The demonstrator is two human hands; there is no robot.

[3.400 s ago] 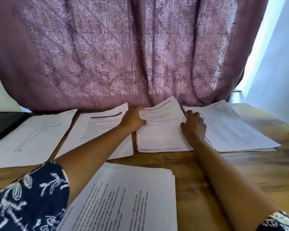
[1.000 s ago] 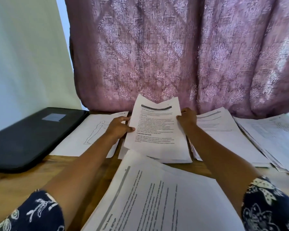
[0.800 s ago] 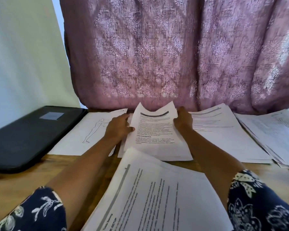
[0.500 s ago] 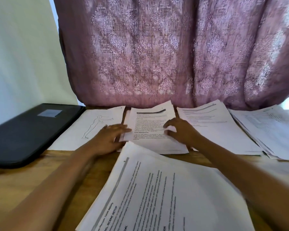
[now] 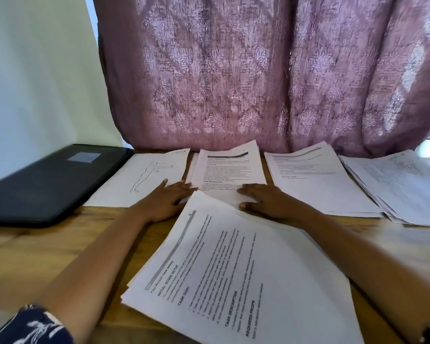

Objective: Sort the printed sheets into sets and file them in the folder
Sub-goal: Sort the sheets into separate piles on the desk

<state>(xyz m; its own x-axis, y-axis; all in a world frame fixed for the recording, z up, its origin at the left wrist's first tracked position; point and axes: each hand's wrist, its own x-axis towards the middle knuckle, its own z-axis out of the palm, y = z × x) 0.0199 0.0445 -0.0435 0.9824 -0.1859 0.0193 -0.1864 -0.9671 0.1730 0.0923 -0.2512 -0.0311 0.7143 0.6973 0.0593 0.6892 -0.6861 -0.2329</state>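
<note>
Several sets of printed sheets lie in a row along the far side of the wooden table. A sheet with a line drawing of a figure (image 5: 144, 178) is leftmost, then a text set with a dark header bar (image 5: 230, 167), then another text set (image 5: 315, 180), then a fanned pile (image 5: 402, 184) at the right. A large stack of text pages (image 5: 246, 276) lies nearest me. My left hand (image 5: 165, 201) rests flat, fingers straight, at the header-bar set's lower left edge. My right hand (image 5: 266, 199) lies flat on its lower right. The black folder (image 5: 45, 184) lies closed at the left.
A mauve patterned curtain (image 5: 258, 75) hangs right behind the row of papers. A pale wall (image 5: 35, 70) stands at the left. Bare wooden table (image 5: 47, 252) shows in front of the folder.
The header-bar set, held up by both hands a second ago, now lies flat on the table. Both hands have let go, slid toward me and rest flat on its near edge.
</note>
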